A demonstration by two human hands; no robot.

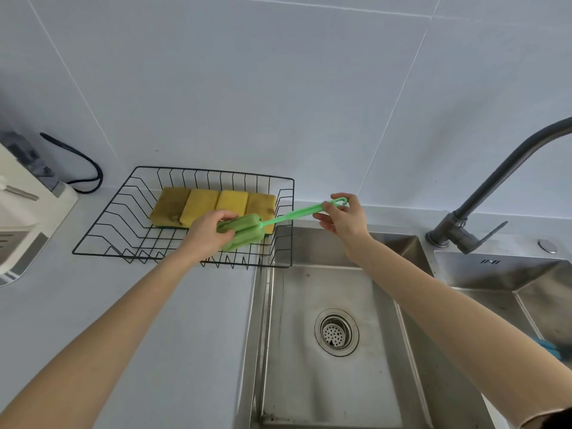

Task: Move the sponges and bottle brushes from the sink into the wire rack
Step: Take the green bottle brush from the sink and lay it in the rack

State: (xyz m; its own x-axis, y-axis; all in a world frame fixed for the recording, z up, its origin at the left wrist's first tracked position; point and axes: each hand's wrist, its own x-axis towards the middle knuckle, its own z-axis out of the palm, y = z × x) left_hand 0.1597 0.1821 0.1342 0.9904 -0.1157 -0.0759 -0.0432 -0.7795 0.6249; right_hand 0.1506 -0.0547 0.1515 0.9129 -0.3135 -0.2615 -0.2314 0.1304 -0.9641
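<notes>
here both hands, left and right, grip 1 green bottle brush over the wire rack holding 4 sponges

green brush, yellow sponges, blk rack

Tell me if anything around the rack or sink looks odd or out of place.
Mostly tidy. Two of the four sponges lying in the wire rack look stained brown. A blue thing shows at the right basin's edge, mostly hidden by the right arm; I cannot tell what it is.
</notes>
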